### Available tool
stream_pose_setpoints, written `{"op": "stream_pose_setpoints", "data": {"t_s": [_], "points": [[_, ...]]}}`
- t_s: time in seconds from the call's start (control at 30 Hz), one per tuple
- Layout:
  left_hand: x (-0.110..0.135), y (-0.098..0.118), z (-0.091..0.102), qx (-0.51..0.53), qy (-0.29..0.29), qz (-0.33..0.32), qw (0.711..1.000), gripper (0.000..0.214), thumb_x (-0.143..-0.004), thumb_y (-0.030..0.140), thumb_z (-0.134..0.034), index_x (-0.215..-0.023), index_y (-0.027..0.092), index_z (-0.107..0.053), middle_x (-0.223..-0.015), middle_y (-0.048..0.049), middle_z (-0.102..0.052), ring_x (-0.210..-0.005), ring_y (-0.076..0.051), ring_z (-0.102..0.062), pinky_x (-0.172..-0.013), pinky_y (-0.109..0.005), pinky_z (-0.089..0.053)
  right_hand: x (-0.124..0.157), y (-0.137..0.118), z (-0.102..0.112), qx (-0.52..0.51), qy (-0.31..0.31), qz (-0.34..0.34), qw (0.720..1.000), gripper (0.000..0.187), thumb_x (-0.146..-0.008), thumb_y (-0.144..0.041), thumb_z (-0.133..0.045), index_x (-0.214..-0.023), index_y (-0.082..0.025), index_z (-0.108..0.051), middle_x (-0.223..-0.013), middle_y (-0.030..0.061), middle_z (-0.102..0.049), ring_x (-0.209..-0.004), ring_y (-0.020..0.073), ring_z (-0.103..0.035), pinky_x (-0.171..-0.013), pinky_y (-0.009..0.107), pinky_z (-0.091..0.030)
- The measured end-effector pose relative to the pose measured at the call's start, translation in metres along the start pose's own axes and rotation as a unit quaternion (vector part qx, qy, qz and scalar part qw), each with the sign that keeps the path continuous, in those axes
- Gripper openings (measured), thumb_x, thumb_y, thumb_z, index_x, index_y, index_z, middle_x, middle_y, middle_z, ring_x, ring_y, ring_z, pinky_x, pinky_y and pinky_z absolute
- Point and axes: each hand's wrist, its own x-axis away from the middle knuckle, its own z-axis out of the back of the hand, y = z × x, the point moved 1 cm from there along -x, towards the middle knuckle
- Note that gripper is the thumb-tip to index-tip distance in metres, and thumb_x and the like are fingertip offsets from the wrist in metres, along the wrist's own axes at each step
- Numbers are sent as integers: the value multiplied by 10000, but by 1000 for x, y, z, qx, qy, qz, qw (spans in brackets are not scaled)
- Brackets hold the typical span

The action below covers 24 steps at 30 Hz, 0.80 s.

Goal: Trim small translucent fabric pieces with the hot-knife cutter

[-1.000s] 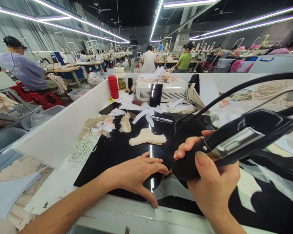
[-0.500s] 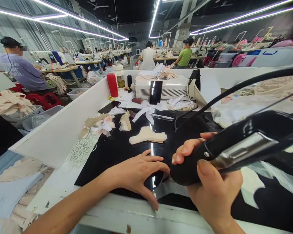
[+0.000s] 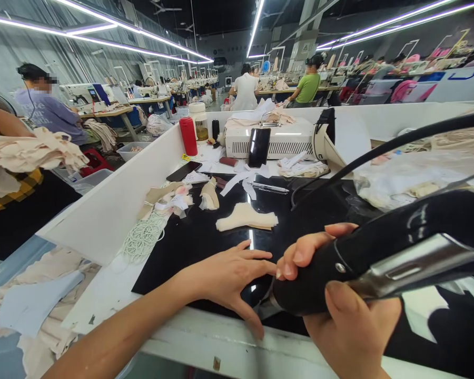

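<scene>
My right hand (image 3: 339, 310) is wrapped round a black corded hand tool (image 3: 363, 258) with a long metal lever along its side. The tool's nose points down and left towards the black board (image 3: 181, 263); its tip is mostly hidden. My left hand (image 3: 233, 279) lies with fingers spread at the board's front edge, its index fingertip close to my right fingers. Nothing shows in its grasp. Just beyond it, a small stack of cream fabric pieces (image 3: 247, 217) rests on the board. A pale cut piece (image 3: 422, 313) lies to the right, under the tool.
A thick black cable (image 3: 379, 150) arcs across the right side. Behind the board stand a white vented box (image 3: 276, 139), a phone (image 3: 259, 147) and a red bottle (image 3: 188, 136). Pale green cord (image 3: 142, 237) lies at left. A person (image 3: 11, 173) carries fabric pieces beside the white partition (image 3: 102, 210).
The view has turned slightly left, so the table appears shifted right. A person with a bundle of fabric has come further into view at left. Both hands keep nearly the same pose.
</scene>
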Motion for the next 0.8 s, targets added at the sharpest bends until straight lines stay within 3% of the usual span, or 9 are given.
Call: {"op": "stream_pose_setpoints", "data": {"t_s": [0.33, 0.5, 0.6, 0.7, 0.8], "points": [[1, 0, -2, -11, 16, -17, 1000, 1043, -749, 527, -891, -1602, 269, -349, -1571, -123, -513, -1556, -327, -317, -1292, -598, -62, 2, 4, 2, 5, -15, 2, 1000, 321, -912, -335, -770, -1177, -283, -599, -834, -12, -636, -679, 167, -632, -648, 341, -599], [7, -1, 2, -22, 68, -38, 997, 529, -826, 443, -855, -1292, 295, -651, -1600, -73, -481, -1517, -318, -387, -1283, -575, -168, -14, -7, 15, 45, 53, 33, 997, 331, -860, -322, -803, -1136, -275, -627, -816, -21, -650, -658, 168, -623, -620, 330, -576], [13, -5, 8, -56, 80, -38, 995, 241, -878, 388, -816, -1084, 282, -749, -1590, -68, -495, -1501, -332, -403, -1270, -565, -223, -25, -13, 24, 51, 93, 48, 993, 359, -805, -322, -840, -1100, -263, -645, -790, -25, -654, -641, 166, -620, -586, 307, -562], [19, -10, 15, -93, 93, -39, 991, 96, -938, 347, -751, -985, 268, -781, -1558, -61, -533, -1498, -336, -399, -1247, -538, -295, -30, -14, 31, 55, 115, 47, 991, 368, -780, -298, -849, -1085, -258, -647, -781, -25, -664, -634, 171, -624, -568, 308, -561], [23, -15, 21, -137, 121, -16, 983, 116, -1001, 262, -655, -991, 265, -771, -1543, -45, -547, -1501, -311, -392, -1247, -537, -295, -30, -12, 34, 59, 111, 52, 991, 370, -788, -299, -846, -1094, -261, -642, -786, -28, -667, -632, 171, -623, -587, 322, -560]]}}
